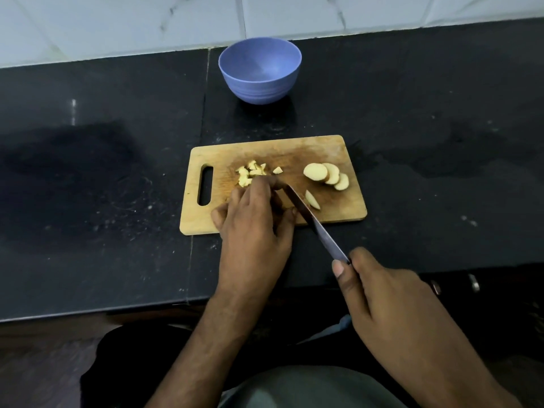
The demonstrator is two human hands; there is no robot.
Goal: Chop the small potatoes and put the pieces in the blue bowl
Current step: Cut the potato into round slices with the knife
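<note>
— What's nearest?
— The right hand, fingers wrapped round the handle of a long steel kitchen knife, past the black stone counter's near edge. The blade slants far-left onto the rectangular wooden chopping board.
— And the other?
— The left hand lies on the board's near edge, fingers curled over something beside the blade; whether it pinches, I cannot tell.
— The potato?
— Small pale diced potato pieces left, round potato slices right, a wedge by the blade.
— Farther?
— The round blue plastic bowl, well apart near the white tiled wall; bare counter on both sides. No writing.
</note>
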